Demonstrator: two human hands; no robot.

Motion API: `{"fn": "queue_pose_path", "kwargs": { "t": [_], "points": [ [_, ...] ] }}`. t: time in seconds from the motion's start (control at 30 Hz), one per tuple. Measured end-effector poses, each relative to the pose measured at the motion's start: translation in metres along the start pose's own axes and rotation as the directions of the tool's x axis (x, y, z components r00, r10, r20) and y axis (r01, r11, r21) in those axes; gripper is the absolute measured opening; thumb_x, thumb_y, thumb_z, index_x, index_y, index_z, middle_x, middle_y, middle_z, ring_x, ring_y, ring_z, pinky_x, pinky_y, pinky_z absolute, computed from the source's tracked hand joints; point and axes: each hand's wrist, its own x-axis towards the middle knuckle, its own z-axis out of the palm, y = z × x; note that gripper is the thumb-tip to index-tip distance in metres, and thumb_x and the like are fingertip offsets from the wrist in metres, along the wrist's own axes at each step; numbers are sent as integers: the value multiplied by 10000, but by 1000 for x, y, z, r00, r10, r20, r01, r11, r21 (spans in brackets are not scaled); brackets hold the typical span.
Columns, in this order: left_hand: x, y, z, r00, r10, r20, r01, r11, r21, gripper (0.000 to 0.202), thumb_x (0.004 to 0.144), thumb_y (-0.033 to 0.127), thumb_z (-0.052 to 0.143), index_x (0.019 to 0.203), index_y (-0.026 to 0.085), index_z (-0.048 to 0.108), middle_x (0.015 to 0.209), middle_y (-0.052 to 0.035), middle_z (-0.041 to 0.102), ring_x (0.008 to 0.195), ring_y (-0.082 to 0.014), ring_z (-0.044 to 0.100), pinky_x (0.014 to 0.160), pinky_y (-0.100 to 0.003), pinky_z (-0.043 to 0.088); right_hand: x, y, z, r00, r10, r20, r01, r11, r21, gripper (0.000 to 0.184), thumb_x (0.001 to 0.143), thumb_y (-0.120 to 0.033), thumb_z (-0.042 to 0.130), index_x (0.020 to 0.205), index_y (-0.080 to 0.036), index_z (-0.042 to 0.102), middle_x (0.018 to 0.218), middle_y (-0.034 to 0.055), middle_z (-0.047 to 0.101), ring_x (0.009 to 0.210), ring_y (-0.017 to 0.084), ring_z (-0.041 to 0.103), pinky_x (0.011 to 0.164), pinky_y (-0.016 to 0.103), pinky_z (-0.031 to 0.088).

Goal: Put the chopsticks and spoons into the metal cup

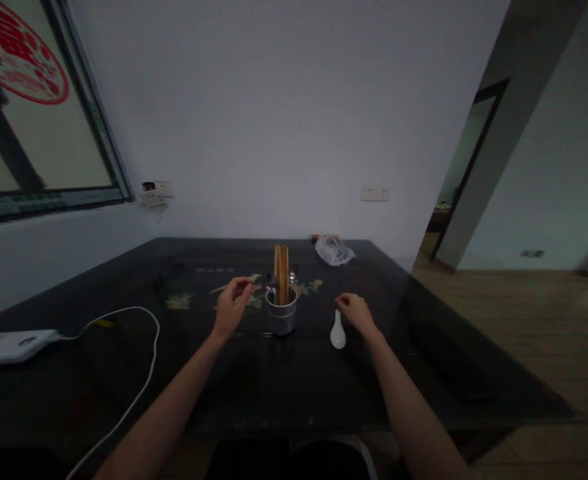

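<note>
A metal cup (281,319) stands on the dark table, holding a bundle of wooden chopsticks (283,273) upright. Several shiny metal spoons (273,287) lean at its rim around the chopsticks. Just left of the cup is my left hand (233,307), its thumb and fingers apart with nothing between them, pointing toward the spoons. To the right of the cup, my right hand (356,312) has its fingertips pinched at the handle end of a white soup spoon (338,335). The spoon's bowl points toward me; whether it touches the tabletop I cannot tell.
The glossy black table (274,393) has a flower pattern. A crumpled clear plastic bag (334,251) lies at its back edge by the wall. On the left, a white device (14,347) trails a white cable (155,333). A dark flat object (449,360) lies at the right.
</note>
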Motion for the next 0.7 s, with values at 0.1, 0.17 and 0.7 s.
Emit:
{"fn": "queue_pose_path", "kwargs": {
  "t": [0.1,0.17,0.7],
  "points": [
    [-6,9,0,999,50,-8,-50,999,14,232,837,369,549,957,172,570,779,-11,614,703,-139,608,689,-268,507,-2,-2,-3,999,47,17,-47,998,-32,215,852,-327,528,892,-211,705,889,69,716,848,187,652,639,227,396],
    [-14,19,3,994,108,26,-109,993,40,209,852,343,531,967,172,567,752,-5,606,664,-128,592,654,-247,489,-3,-3,-6,997,76,19,-75,995,-59,225,853,-337,524,912,-215,703,911,75,715,873,201,652,637,234,398],
    [-57,57,163,759,-104,643,-379,732,566,205,884,340,465,1017,199,531,1027,-62,606,941,-200,583,763,-284,446,-6,-3,-15,984,175,20,-172,979,-105,241,853,-350,511,959,-235,695,995,95,708,937,232,659,737,287,455]
  ]
}}
